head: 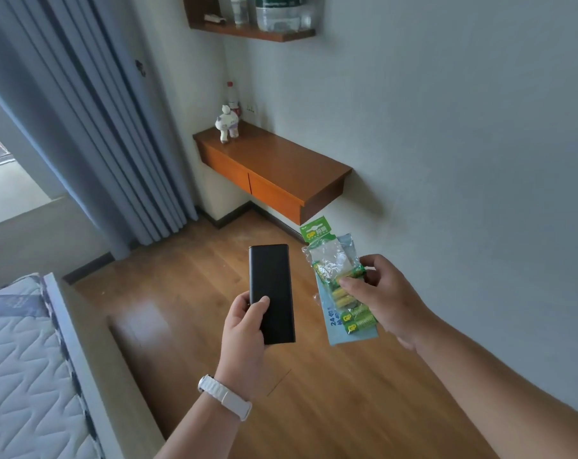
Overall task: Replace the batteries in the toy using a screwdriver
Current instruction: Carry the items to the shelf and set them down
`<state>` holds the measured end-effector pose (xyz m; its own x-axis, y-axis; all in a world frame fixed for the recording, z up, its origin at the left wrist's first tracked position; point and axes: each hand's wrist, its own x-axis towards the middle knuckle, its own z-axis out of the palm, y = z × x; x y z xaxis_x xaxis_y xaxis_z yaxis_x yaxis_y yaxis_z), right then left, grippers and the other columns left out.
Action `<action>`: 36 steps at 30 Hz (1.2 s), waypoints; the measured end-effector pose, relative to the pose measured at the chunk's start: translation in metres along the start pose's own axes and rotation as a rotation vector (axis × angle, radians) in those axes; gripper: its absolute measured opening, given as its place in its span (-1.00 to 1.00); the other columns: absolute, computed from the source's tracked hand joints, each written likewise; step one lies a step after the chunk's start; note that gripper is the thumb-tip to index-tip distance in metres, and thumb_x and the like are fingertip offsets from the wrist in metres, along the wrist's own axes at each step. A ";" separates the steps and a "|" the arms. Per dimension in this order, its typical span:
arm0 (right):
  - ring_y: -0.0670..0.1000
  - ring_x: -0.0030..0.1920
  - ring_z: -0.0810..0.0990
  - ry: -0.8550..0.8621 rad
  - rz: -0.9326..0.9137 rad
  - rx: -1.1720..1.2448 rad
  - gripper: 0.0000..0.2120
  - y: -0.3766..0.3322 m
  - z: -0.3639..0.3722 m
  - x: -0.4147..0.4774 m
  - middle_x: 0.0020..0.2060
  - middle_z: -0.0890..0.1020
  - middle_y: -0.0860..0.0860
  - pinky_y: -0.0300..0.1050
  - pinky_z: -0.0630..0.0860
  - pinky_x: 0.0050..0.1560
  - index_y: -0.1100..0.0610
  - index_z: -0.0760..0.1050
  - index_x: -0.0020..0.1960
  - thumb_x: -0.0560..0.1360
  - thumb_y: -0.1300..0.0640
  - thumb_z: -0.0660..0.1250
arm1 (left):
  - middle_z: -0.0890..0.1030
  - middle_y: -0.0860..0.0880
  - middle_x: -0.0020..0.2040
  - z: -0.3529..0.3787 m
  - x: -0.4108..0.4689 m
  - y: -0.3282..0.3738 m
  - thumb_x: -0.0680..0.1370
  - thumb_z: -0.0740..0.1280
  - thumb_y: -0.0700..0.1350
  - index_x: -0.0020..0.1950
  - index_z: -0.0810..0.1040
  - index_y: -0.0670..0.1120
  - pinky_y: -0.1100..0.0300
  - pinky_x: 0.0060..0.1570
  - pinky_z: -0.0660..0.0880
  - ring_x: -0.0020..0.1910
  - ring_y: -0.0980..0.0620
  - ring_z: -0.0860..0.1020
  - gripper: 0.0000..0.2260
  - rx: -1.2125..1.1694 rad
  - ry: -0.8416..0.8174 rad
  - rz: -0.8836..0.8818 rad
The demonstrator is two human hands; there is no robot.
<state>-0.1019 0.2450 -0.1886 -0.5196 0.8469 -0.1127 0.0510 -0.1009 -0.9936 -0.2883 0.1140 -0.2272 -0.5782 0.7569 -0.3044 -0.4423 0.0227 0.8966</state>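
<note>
Prep step, supplies in hand, toy not opened yet. Left hand [244, 329] fingers clamped round a flat black case [272, 293], probably the screwdriver kit, can't confirm. Right hand [380, 293] fingers pinch the battery pack [339, 286]. Toy [228, 124] stands at the far left corner of the surface [281, 160], well apart from both hands. Next move likely needs walking over, setting the items down and opening the case.

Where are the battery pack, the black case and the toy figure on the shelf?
battery pack [317, 230], head view, on its green header card.
black case [270, 276], head view, middle of its top face.
toy figure [228, 124], head view, on its body.
</note>
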 end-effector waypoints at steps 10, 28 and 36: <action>0.10 -0.10 0.74 -0.103 0.034 0.016 -0.42 0.015 0.035 0.163 -0.06 0.71 0.07 -0.10 0.64 -0.22 0.05 0.46 0.16 0.25 -0.15 0.56 | 0.68 -0.13 -0.06 -0.012 0.127 0.026 0.62 0.33 -0.15 0.13 0.58 -0.11 0.14 -0.31 0.61 -0.20 0.00 0.70 -0.89 0.008 0.124 0.003; 0.16 -0.08 0.73 -0.236 0.013 0.106 -0.52 -0.059 0.050 0.504 -0.05 0.70 0.15 0.08 0.66 -0.14 0.12 0.44 0.18 0.36 0.01 0.53 | 0.72 -0.02 -0.16 0.054 0.430 0.157 0.63 0.30 -0.18 0.08 0.58 -0.09 0.08 -0.36 0.61 -0.21 0.02 0.70 -0.92 0.054 0.279 0.156; 0.14 -0.08 0.73 -0.160 0.060 0.066 -0.63 -0.048 0.085 0.599 -0.05 0.70 0.14 -0.01 0.66 -0.19 0.12 0.44 0.17 0.45 0.10 0.50 | 0.71 -0.09 -0.09 0.027 0.549 0.176 0.62 0.31 -0.17 0.12 0.59 -0.13 -0.22 -0.10 0.64 -0.09 -0.10 0.67 -0.89 0.025 0.236 0.096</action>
<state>-0.4885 0.7128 -0.2076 -0.6463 0.7452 -0.1640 0.0329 -0.1875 -0.9817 -0.6651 0.5508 -0.2275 -0.7621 0.5832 -0.2813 -0.3623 -0.0240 0.9318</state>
